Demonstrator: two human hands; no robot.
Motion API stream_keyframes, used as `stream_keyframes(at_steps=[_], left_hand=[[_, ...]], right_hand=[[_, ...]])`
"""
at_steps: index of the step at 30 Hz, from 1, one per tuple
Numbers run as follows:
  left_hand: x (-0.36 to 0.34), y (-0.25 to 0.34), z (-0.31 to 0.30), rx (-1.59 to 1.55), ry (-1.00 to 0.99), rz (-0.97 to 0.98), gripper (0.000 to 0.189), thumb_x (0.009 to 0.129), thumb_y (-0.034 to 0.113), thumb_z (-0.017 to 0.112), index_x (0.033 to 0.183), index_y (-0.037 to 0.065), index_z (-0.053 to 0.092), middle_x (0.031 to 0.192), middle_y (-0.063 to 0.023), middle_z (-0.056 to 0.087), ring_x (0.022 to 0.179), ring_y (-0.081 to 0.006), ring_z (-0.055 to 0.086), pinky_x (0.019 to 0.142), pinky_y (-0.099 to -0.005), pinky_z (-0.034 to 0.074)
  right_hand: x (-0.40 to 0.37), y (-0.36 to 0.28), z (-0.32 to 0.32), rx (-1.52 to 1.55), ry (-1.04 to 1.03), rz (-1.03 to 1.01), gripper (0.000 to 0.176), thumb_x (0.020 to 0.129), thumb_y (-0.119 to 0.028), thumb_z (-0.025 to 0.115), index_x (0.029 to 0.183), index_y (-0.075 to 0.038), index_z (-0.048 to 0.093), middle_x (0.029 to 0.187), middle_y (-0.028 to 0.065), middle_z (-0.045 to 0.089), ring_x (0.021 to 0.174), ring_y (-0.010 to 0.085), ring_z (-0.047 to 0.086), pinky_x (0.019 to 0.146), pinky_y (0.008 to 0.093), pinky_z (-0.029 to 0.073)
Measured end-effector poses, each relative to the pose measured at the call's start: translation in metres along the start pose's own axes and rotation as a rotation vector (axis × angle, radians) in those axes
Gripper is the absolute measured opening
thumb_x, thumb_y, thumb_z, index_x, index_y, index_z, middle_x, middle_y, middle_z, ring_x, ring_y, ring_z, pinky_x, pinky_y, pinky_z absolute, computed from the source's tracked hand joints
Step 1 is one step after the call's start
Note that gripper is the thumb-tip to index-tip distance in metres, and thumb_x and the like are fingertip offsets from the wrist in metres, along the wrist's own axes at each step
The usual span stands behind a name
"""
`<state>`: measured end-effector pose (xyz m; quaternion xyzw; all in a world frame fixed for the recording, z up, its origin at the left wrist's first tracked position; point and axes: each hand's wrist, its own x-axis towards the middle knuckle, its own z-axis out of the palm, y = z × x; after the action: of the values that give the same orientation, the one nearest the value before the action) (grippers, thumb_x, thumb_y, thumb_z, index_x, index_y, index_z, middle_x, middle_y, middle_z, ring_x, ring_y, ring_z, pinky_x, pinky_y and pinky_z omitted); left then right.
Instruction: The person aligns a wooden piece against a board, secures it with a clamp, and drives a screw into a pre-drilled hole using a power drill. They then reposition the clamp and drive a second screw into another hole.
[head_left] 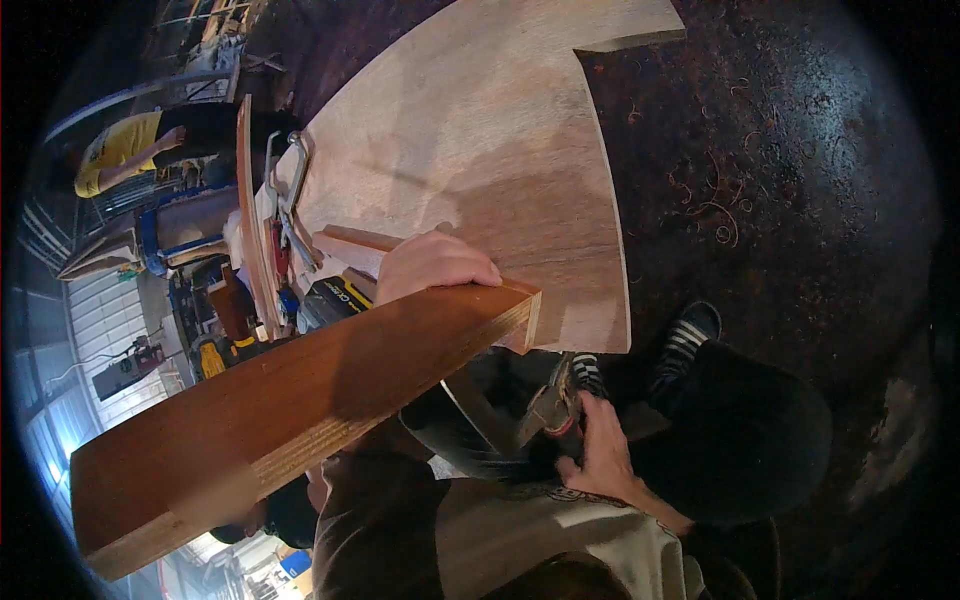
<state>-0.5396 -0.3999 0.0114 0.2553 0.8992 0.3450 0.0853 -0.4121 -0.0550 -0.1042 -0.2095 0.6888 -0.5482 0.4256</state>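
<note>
My left hand (435, 265) is closed over the edge of a long, thick reddish-brown board (300, 375), near its end, with the fingertips hidden. The board slants across the view, and its end lies by a large plywood panel (480, 150) with a curved edge. Below the board, my right hand (605, 450) is wrapped around the handle of what looks like a handsaw (482, 415). Its pale blade runs up toward the underside of the board, partly hidden.
Metal clamps (290, 190) and a black-and-yellow tool (338, 298) lie by the panel's left side. A person in a yellow shirt (122, 150) is at the far left. Wood shavings (715, 205) are scattered on the dark floor. My striped shoe (688, 340) shows at right.
</note>
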Motion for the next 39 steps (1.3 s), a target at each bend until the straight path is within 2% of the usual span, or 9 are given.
stream_keyframes(at_steps=[19, 27, 30, 36, 39], left_hand=[[0.001, -0.001, 0.001, -0.002, -0.004, -0.020, 0.024, 0.095, 0.023, 0.068, 0.114, 0.007, 0.069, 0.111, -0.0087, 0.074, 0.103, -0.0283, 0.070, 0.091, -0.0396, 0.050], [-0.001, -0.006, -0.012, -0.039, -0.131, 0.025, 0.032, 0.099, 0.024, 0.066, 0.124, 0.006, 0.065, 0.122, -0.0128, 0.070, 0.113, -0.0293, 0.067, 0.094, -0.0417, 0.049], [-0.007, -0.014, -0.011, -0.077, -0.133, 0.045, 0.034, 0.098, 0.024, 0.066, 0.126, 0.005, 0.063, 0.122, -0.0129, 0.070, 0.111, -0.0307, 0.068, 0.093, -0.0426, 0.049], [-0.011, -0.027, -0.008, -0.109, -0.160, 0.105, 0.038, 0.097, 0.026, 0.067, 0.127, 0.004, 0.063, 0.122, -0.0143, 0.070, 0.108, -0.0321, 0.069, 0.090, -0.0437, 0.050], [-0.007, -0.022, -0.011, -0.179, -0.146, 0.093, 0.037, 0.097, 0.026, 0.067, 0.127, 0.004, 0.063, 0.122, -0.0143, 0.071, 0.108, -0.0319, 0.069, 0.090, -0.0438, 0.050]], right_hand=[[0.001, -0.002, -0.004, -0.003, 0.032, -0.053, 0.097, 0.066, -0.014, 0.078, 0.149, 0.004, 0.031, 0.132, 0.0289, 0.046, 0.125, 0.0476, 0.045, 0.111, 0.0514, 0.038], [0.000, -0.005, -0.005, -0.018, 0.034, -0.046, 0.097, 0.066, -0.014, 0.079, 0.149, 0.004, 0.031, 0.132, 0.0293, 0.046, 0.125, 0.0479, 0.045, 0.111, 0.0515, 0.038], [0.000, -0.002, -0.003, -0.037, 0.044, -0.061, 0.098, 0.066, -0.014, 0.080, 0.149, 0.005, 0.031, 0.132, 0.0292, 0.046, 0.125, 0.0479, 0.045, 0.111, 0.0511, 0.038], [0.001, -0.005, -0.004, -0.016, 0.026, -0.042, 0.097, 0.065, -0.013, 0.079, 0.148, 0.004, 0.032, 0.134, 0.0290, 0.046, 0.124, 0.0473, 0.046, 0.110, 0.0506, 0.039], [0.001, -0.009, -0.005, -0.025, -0.005, 0.036, 0.096, 0.065, -0.013, 0.079, 0.148, 0.004, 0.033, 0.133, 0.0286, 0.047, 0.124, 0.0469, 0.046, 0.110, 0.0506, 0.040]])
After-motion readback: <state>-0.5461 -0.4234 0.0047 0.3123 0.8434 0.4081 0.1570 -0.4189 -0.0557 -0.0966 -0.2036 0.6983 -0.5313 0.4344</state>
